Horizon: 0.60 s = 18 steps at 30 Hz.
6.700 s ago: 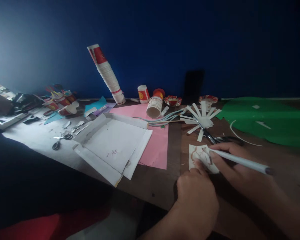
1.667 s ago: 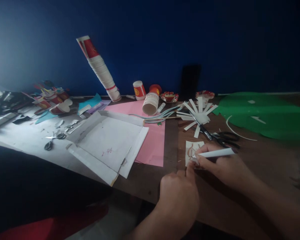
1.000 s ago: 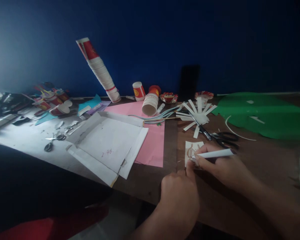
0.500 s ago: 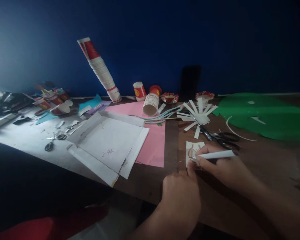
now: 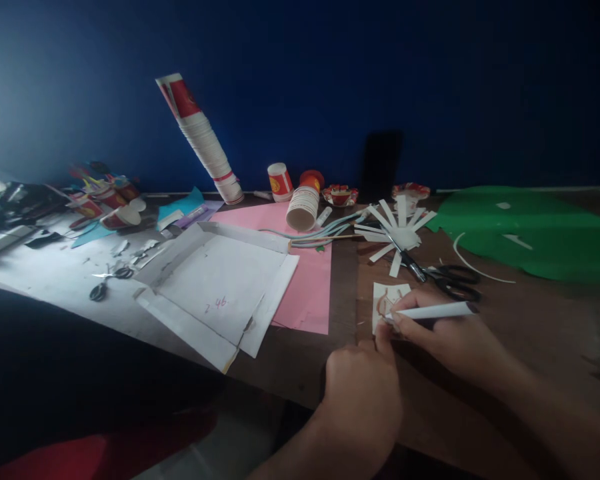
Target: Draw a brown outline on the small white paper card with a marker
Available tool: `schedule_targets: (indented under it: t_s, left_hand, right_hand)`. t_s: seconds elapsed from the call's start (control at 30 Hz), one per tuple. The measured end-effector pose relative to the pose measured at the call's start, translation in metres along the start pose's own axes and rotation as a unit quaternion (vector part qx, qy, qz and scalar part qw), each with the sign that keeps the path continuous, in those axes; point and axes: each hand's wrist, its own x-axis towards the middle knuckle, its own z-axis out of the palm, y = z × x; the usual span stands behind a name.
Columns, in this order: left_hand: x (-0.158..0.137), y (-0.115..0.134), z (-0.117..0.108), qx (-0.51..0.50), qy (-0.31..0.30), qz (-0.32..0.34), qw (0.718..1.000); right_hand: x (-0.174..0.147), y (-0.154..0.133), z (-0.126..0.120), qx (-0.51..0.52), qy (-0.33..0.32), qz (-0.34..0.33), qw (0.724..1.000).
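Note:
My right hand (image 5: 445,333) is closed round a white pen (image 5: 435,311), its tip down on a small piece of white paper (image 5: 380,291). Brown lines are drawn on that paper. At the paper's lower edge, my left hand (image 5: 363,383) holds it against the table with a fingertip, the other fingers curled under and partly hidden. Just beyond the paper lie black-handled scissors (image 5: 455,280), beside a white paper cutout with strips spread out like rays (image 5: 405,237).
A white cardboard tray (image 5: 215,287) rests over pink paper (image 5: 310,287). A tall leaning stack of paper cups (image 5: 205,147) stands near the blue wall, with more cups (image 5: 303,210) lying beside it. Green sheet (image 5: 535,233) lies right; small scissors (image 5: 111,279) left.
The pen and my right fingers have shifted very slightly over the paper. My left hand keeps its place, and the whole view has moved only a touch.

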Motion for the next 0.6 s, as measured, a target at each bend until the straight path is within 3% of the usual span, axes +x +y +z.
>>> schedule_targets:
  t_s: [0.6]
  left_hand:
    - [0.0014, 0.0000, -0.0024, -0.001, -0.020, 0.000, 1.000]
  right_hand:
    - [0.0009, -0.0052, -0.0003, -0.013, 0.016, 0.001, 1.000]
